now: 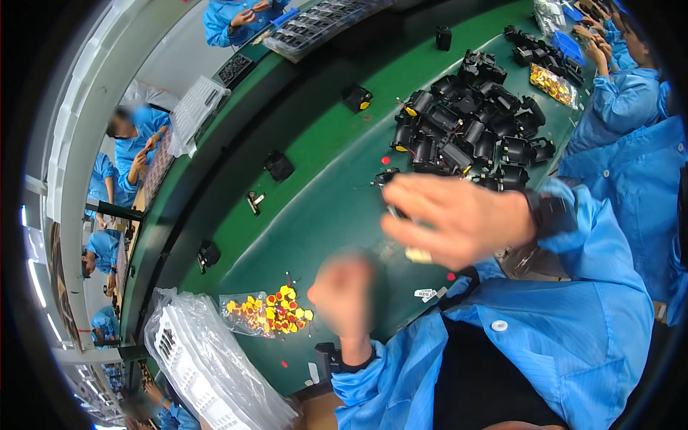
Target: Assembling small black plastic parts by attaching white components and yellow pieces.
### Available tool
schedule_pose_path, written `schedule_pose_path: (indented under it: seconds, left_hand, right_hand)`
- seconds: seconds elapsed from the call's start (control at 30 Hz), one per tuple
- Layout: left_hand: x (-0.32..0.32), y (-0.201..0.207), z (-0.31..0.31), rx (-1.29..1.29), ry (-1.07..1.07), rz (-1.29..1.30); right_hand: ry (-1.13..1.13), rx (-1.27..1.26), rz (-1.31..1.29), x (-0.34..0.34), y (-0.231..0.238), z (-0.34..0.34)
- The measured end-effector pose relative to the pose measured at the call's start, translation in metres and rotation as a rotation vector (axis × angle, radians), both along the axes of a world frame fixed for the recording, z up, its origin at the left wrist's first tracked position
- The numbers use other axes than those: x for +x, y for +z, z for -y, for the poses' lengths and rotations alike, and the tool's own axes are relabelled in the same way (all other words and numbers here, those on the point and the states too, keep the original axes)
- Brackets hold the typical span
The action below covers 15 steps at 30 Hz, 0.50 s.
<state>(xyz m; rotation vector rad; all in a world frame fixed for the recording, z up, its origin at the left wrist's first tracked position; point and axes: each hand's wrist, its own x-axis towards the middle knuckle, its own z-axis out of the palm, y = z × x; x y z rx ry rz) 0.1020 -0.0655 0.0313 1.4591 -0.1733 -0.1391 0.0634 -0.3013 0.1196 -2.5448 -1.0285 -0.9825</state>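
Observation:
My right hand is over the middle of the green table, palm down, its fingers curled together. A dark edge shows between the fingers, but I cannot make out what they hold. Just beyond the fingertips lies a small black part with thin wires. Below the hand a pale yellow piece shows. My left hand is raised above the near part of the table, smeared by motion, so its fingers do not show clearly. It is nearest to a heap of small yellow and red discs, partly on a clear plastic bag.
A big pile of black plastic housings lies at the right. Single black housings stand along the green belt, with a small metal clip. White trays in plastic wrap are at lower left. Co-workers in blue sit around.

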Motion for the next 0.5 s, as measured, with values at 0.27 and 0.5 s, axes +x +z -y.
schedule_pose_path:
  seconds: [0.27, 0.5]
  left_hand:
    - [-0.029, -0.030, -0.023, 0.614, -0.126, 0.199]
    - [-0.040, -0.037, -0.049, 0.610, -0.020, 0.235]
  right_hand:
    - [-0.309, -0.085, -0.499, 0.247, -0.079, 0.034]
    - [-0.326, -0.321, -0.414, 0.283, -0.104, 0.052]
